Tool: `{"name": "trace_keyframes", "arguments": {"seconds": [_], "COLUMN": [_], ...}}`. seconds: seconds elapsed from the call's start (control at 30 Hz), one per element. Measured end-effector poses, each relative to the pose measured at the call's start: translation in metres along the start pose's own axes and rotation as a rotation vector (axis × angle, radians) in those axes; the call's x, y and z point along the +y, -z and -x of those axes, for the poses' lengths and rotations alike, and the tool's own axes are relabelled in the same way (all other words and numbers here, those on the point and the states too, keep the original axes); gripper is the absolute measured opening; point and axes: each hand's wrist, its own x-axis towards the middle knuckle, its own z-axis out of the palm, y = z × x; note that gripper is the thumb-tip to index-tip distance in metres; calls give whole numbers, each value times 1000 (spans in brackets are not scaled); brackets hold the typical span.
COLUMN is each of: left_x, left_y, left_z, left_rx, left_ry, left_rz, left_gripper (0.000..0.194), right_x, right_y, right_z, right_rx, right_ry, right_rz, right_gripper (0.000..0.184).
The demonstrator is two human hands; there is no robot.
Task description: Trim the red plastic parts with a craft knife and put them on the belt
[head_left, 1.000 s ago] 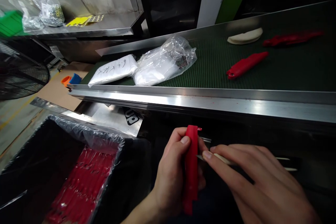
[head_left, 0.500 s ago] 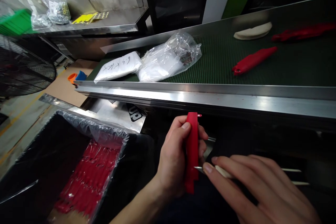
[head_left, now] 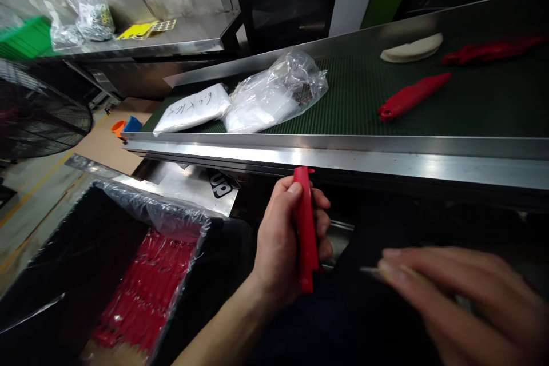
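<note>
My left hand (head_left: 281, 240) is wrapped round a long red plastic part (head_left: 305, 229), held upright just under the steel edge of the conveyor (head_left: 343, 157). My right hand (head_left: 454, 297) is blurred at the lower right, its fingers pressed together on a small pale-handled blade (head_left: 373, 270) whose tip points left, a short way from the red part. On the green belt lie a red part (head_left: 407, 97), another red part (head_left: 493, 50) farther back and a cream-coloured part (head_left: 412, 49).
A black crate lined with clear plastic (head_left: 141, 223) at the lower left holds several red parts (head_left: 146, 291). Two plastic bags (head_left: 240, 104) lie on the belt's left end. A black fan (head_left: 38, 120) and a steel shelf with bags (head_left: 86, 11) stand at the left.
My left hand has lifted the red part toward the conveyor edge. My right hand has drawn the blade away to the right, off the part.
</note>
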Motion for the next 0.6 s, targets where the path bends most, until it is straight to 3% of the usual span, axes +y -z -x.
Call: {"name": "trace_keyframes", "arguments": {"seconds": [0.13, 0.3, 0.6], "left_x": [-7, -16, -18], "left_y": [1, 1, -3], "left_z": [11, 27, 30], "left_rx": [-29, -100, -125], "left_ry": [50, 105, 134], "left_rz": [-136, -199, -115], "left_gripper": [23, 23, 24], "right_x": [12, -3, -3], "right_y": [6, 4, 0], "right_z": [-15, -40, -35], "right_rx": [-7, 22, -6], "right_ry": [8, -75, -79], "right_rz": [29, 49, 25], "right_gripper": [58, 45, 45]}}
